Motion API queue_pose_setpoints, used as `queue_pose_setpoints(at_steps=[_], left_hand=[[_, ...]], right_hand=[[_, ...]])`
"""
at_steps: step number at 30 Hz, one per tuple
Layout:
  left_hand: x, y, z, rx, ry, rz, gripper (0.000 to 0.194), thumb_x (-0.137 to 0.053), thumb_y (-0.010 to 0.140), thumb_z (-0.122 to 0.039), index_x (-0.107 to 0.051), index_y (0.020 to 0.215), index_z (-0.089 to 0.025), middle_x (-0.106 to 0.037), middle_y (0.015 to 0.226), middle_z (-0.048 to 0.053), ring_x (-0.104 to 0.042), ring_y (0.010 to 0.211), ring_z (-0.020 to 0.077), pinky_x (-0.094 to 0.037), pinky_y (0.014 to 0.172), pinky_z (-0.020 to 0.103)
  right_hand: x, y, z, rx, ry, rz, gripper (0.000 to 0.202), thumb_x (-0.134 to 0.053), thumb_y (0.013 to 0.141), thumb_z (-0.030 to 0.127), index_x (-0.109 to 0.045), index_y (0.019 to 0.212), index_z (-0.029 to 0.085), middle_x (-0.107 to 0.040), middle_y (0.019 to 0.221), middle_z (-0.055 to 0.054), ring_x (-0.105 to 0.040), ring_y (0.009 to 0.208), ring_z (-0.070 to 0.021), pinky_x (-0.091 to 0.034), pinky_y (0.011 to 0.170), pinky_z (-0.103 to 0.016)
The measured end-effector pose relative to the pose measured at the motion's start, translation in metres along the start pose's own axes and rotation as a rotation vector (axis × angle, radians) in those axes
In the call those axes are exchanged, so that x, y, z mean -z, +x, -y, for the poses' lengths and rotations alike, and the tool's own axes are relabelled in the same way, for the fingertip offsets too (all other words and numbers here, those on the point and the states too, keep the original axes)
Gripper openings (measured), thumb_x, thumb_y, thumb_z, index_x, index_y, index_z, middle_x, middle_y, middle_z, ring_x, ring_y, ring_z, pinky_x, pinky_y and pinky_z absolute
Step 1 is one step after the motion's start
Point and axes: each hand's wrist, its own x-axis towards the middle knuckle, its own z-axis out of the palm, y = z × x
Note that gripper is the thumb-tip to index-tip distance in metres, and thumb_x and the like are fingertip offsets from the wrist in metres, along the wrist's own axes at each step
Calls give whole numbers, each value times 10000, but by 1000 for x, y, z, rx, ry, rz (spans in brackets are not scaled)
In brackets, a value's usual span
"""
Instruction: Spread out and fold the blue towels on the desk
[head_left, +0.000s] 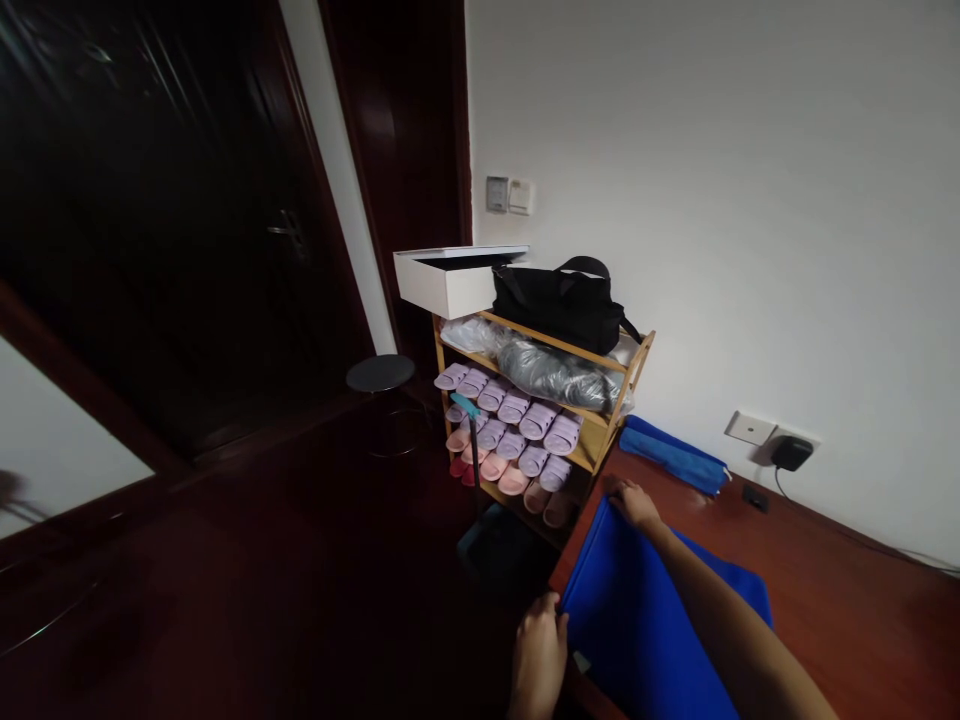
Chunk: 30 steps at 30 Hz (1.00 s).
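Blue cloth (637, 610) lies on reddish-brown wooden surface (847, 600), edge toward shoe rack (592, 440). Hands apart, both clamped on that edge: right hand (636, 505) at far corner, left hand (540, 645) nearer the body. Folded blue towel (671, 455) beyond, by the wall (712, 200). Rack holds lilac slippers (514, 406), black bag (559, 300) on top.

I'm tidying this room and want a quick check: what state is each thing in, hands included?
Cloth: laid out on the table
Left hand: gripping the cloth's near edge
Right hand: gripping its far corner
Towel: folded
Box: open
Bag: handle up, closure unclear
Bundle: wrapped in plastic
Slippers: in rows
Stool: upright
Adapter: plugged in
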Motion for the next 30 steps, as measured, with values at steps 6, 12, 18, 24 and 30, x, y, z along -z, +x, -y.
queue_pose_setpoints(at_steps=[6,12,18,24,30], left_hand=[[-8,6,9,-53,25,-84,256,-480,943,-166,-720,1026,-203,-733,1034,82,-700,1000,227,-489,905,312],[-15,9,14,-279,-44,-259,251,-469,877,-76,-672,880,-224,-701,939,66,-694,921,215,-524,881,319],[7,8,-4,-355,-233,-304,271,-499,857,-182,-693,1037,-242,-744,940,54,-725,910,225,-575,853,354],[80,-17,-79,-620,-458,-487,254,-548,897,-406,-732,983,-254,-783,979,68,-744,895,248,-608,815,373],[164,-56,-182,-802,-500,-527,211,-603,919,-414,-728,957,-248,-781,1001,66,-727,967,253,-570,892,373]], right_hand=[[34,-15,-5,85,224,-66,263,-538,930,465,-677,976,246,-756,994,-73,-708,939,-238,-513,847,-335],[108,-74,-14,230,410,-137,463,-546,874,688,-655,930,242,-742,932,-48,-689,873,-220,-538,816,-336],[177,-160,-10,278,451,-180,425,-568,906,656,-660,947,244,-731,939,-36,-677,888,-208,-532,820,-321],[258,-244,-14,259,520,-461,422,-597,896,655,-670,933,241,-720,908,-41,-672,876,-207,-544,835,-326],[320,-334,-18,190,644,-753,484,-673,812,700,-686,877,221,-722,855,-56,-690,813,-212,-578,762,-330]])
